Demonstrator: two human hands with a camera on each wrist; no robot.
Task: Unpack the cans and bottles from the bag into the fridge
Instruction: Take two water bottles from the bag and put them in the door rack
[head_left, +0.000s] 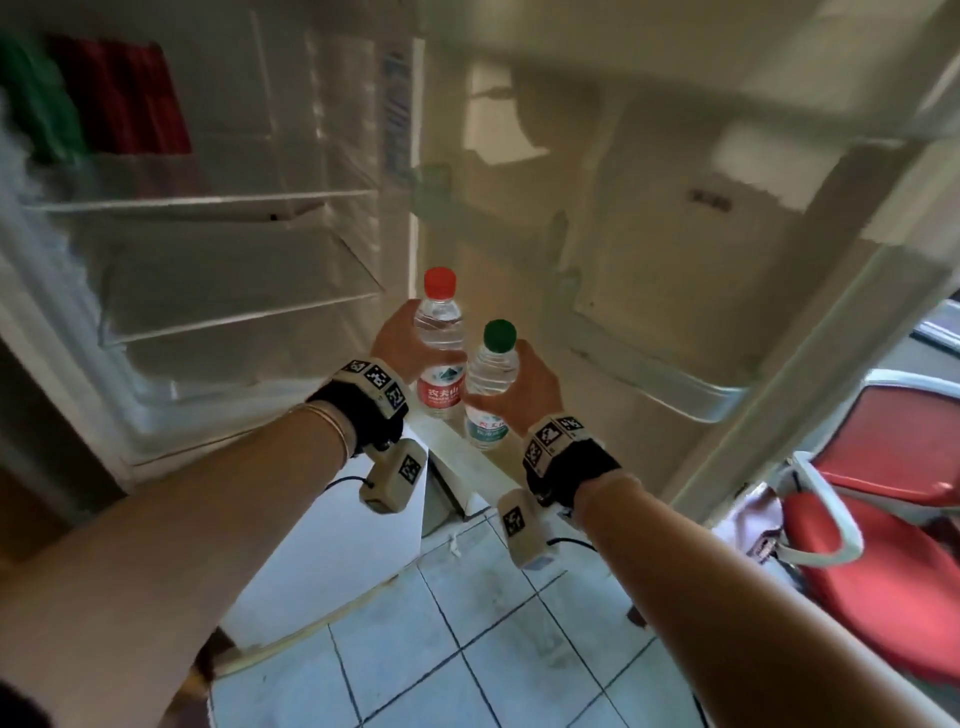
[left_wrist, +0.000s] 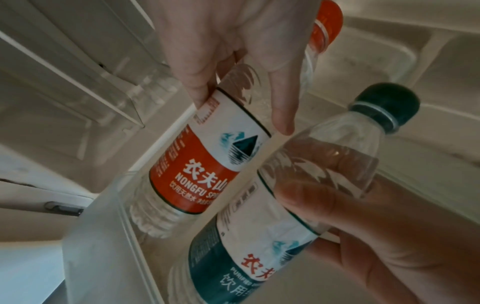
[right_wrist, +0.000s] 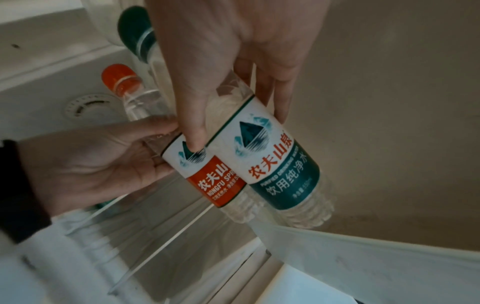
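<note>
My left hand (head_left: 402, 340) grips a clear water bottle with a red cap and red label (head_left: 439, 358), held upright before the open fridge (head_left: 218, 208). Right beside it, my right hand (head_left: 524, 395) grips a clear bottle with a green cap and teal label (head_left: 491, 384). The two bottles touch side by side. In the left wrist view the red-label bottle (left_wrist: 207, 160) sits under my left fingers (left_wrist: 283, 115) and the green-cap bottle (left_wrist: 272, 236) lies next to it. In the right wrist view my right hand's fingers (right_wrist: 194, 131) wrap the teal-label bottle (right_wrist: 280, 168), with the red-label bottle (right_wrist: 207, 174) beside it.
Glass shelves (head_left: 208, 202) span the fridge interior at left, with red and green items (head_left: 104, 98) on the top shelf. The open fridge door (head_left: 675, 234) with a lower door bin (head_left: 670, 384) stands at right. A red chair (head_left: 893, 467) and a bag (head_left: 753, 525) are at far right, over a tiled floor (head_left: 467, 649).
</note>
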